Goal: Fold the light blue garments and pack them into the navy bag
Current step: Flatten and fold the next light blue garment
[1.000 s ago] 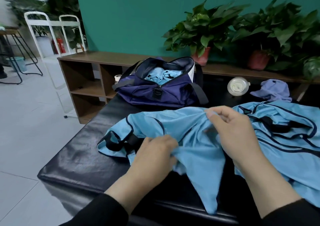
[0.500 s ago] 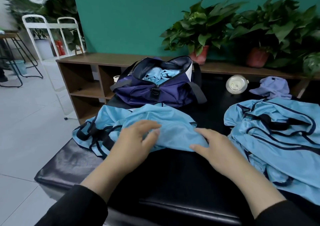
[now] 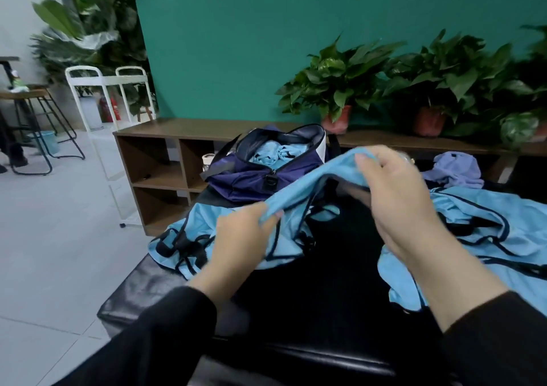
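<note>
Pinching one edge of a garment (image 3: 236, 232) taut above the tabletop (image 3: 310, 297), both hands, left (image 3: 236, 237) and right (image 3: 396, 205), are keeping fingers clamped on cloth, apparently to straighten it for folding, before the open bag (image 3: 254, 175).

Right garment pile (image 3: 488, 237): cut off by right edge. White round obj. behind right hand (image 3: 396, 208): hidden. Far-right plants (image 3: 529, 95): motion-blurred. Bag (image 3: 251, 175) contents partly hidden.

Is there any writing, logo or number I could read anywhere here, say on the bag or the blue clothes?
None can be read.
The navy bag shows no legible label; its buckle is too blurred to tell.
The light blue garment held by both hands shows only dark trim.
</note>
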